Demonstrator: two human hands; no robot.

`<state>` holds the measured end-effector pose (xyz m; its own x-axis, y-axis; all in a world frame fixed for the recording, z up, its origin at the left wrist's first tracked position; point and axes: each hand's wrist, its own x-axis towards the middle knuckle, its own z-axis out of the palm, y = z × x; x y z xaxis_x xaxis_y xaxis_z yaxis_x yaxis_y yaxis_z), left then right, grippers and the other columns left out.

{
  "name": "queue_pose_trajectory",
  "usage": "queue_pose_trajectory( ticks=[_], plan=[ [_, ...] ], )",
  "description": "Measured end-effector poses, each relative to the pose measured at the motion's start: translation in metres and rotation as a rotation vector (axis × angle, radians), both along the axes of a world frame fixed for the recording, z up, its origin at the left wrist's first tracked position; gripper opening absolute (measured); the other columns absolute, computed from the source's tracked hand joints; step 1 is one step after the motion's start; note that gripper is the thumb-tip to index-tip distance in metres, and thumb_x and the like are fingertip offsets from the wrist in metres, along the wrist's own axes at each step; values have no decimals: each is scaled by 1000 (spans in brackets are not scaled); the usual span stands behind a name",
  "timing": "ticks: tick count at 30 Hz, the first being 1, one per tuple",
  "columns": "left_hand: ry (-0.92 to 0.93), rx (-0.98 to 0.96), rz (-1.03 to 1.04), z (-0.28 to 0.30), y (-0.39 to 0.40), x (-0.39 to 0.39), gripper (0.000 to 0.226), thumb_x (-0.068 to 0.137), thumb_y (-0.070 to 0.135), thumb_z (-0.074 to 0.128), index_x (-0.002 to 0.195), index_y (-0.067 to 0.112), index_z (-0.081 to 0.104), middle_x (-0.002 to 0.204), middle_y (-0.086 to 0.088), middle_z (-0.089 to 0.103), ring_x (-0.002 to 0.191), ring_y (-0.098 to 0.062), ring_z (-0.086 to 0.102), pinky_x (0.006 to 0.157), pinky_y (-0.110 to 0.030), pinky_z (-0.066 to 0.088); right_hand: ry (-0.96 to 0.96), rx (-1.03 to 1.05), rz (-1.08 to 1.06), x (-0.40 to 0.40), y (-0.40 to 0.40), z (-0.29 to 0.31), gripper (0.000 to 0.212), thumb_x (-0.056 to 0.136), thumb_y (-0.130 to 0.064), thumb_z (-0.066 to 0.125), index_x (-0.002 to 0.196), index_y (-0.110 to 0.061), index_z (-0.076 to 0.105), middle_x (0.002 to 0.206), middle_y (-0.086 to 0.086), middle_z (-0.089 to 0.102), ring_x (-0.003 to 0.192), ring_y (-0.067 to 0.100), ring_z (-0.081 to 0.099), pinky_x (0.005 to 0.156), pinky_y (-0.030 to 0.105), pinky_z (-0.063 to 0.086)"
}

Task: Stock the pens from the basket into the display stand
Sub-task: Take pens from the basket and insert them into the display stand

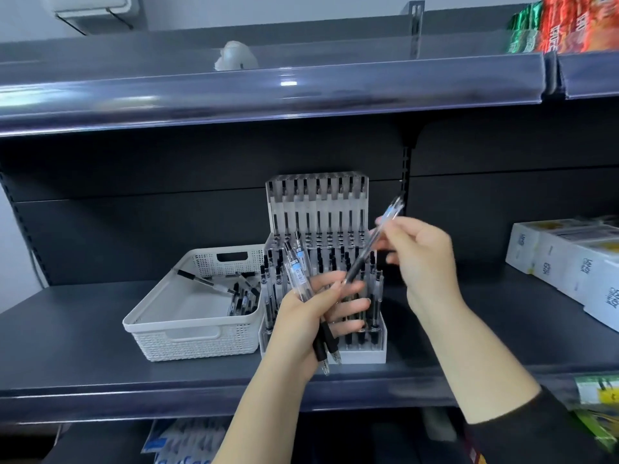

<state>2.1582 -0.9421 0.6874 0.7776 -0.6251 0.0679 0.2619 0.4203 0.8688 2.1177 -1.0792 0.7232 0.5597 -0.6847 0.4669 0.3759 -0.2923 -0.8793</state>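
On the dark grey metal shelf (100, 346), the white perforated plastic basket (187, 336) sits at the left, with a small heap of clear-barrelled black pens (243, 296) gathered in its right end and one lying loose across its middle; the rest of its floor is bare. Touching its right side is the tiered clear acrylic display stand (376, 349), its tall back row filled with upright pens and its lower front rows partly filled.

In front of the stand, the left hand (311, 316) curls around a bundle of clear pens with black grips (298, 272), their tips poking out below the palm. The right hand (422, 259) pinches a single clear pen with a black grip (371, 242) between thumb and fingers, slanted, its lower end near the left fingertips and its upper end raised before the stand's back row.

The shelf's front lip runs below both wrists, and open shelf lies left of the basket and right of the stand. The shelf above (268, 95) overhangs the stand closely. At far right stand white printed cardboard boxes (569, 262), well apart from the stand.
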Motion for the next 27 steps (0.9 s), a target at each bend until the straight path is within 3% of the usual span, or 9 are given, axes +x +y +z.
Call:
queue_pose_trajectory(
  ticks=[4,7,10,13,19,23,27],
  plan=[
    [3,10,3,-3,3,3,13,91,3,53,100,4,63,84,-14,74,65,-19,72,48,-26,56,-160,162,-138,19,-36,16,15,94,-12,55,86,-16,67,84,-1,69,80,12,70,56,17,48],
    [1,10,-1,-3,2,5,13,92,2,53,100,3,62,84,-15,74,66,-20,72,52,-28,58,-99,19,-244,39,-54,19,15,94,-13,56,99,-8,69,84,1,69,78,12,69,57,19,52],
    [-4,3,-14,-2,0,5,13,92,1,52,101,1,61,83,-15,74,67,-20,72,56,-29,59,-49,-177,-331,53,-60,18,18,93,-16,57,98,-4,70,79,2,69,80,19,68,75,38,57],
    [-6,6,-19,-3,-1,6,14,93,1,51,101,3,61,83,-14,74,67,-19,72,58,-29,60,-15,-299,-358,64,-65,15,19,92,-13,57,101,-2,70,87,9,71,83,22,68,78,44,56],
    [6,4,-12,-4,1,7,13,92,1,52,100,3,62,84,-15,74,65,-21,72,55,-29,59,43,-429,-368,76,-65,13,20,92,-12,56,102,1,69,89,14,71,81,26,68,79,42,56],
    [9,-3,-10,-3,2,8,14,91,0,52,101,3,62,83,-15,74,65,-21,71,55,-28,59,163,-537,-391,76,-61,15,23,93,-15,55,102,1,69,92,13,72,86,26,66,79,21,43],
    [15,-4,-14,-3,2,7,14,92,1,52,101,2,62,81,-14,74,64,-20,71,53,-27,58,306,-602,-382,85,-61,14,29,94,-18,51,79,0,67,73,14,68,69,30,63,78,33,51]
  ],
)
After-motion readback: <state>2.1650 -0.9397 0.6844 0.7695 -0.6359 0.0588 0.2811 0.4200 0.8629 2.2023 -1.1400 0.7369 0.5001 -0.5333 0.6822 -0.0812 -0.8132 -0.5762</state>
